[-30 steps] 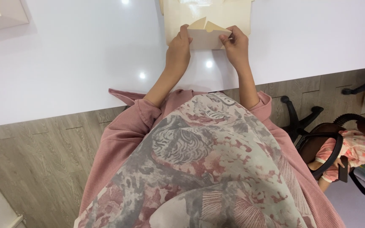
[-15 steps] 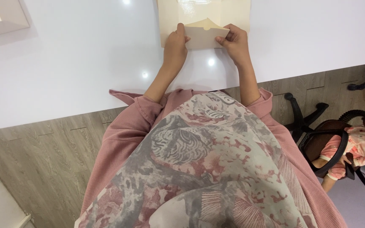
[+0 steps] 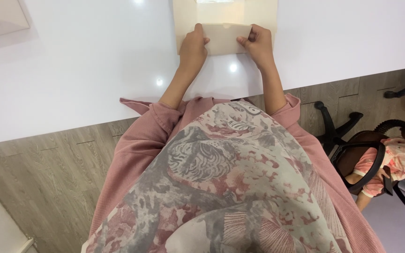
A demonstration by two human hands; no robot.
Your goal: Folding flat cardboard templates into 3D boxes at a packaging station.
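- Pink sleeves and a patterned grey-pink scarf fill the lower frame.
- Left hand and right hand each pinch an end of the folded beige paper, top centre.
- The paper lies on a beige sheet on the white table.

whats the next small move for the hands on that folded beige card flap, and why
Probably press along the fold. The left hand and right hand pinch the two ends of the folded beige card flap, which lies flat on the larger beige card sheet on the glossy white table, so creasing it looks due.
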